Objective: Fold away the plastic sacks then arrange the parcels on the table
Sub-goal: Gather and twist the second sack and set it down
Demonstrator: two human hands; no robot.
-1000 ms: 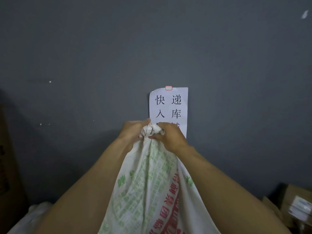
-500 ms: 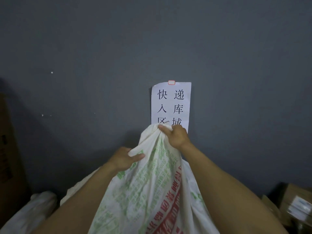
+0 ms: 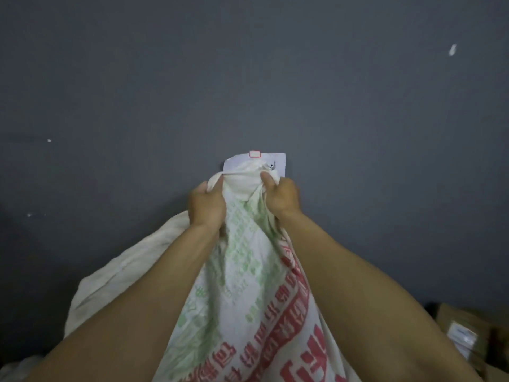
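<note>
Left hand [image 3: 207,205] and right hand [image 3: 281,197] grip the crumpled white, green-and-red-printed sack [image 3: 248,285].

My only camera rides on my head, facing forward and a little downward, straight at the dark grey wall [image 3: 358,100] that fills the upper frame. It is wide-angled and close: my forearms enter from the lower corners, and my left hand [image 3: 206,206] and right hand [image 3: 282,198] grip the sack [image 3: 248,285] at centre frame. A cardboard box [image 3: 465,326] shows at the lower right edge.
</note>
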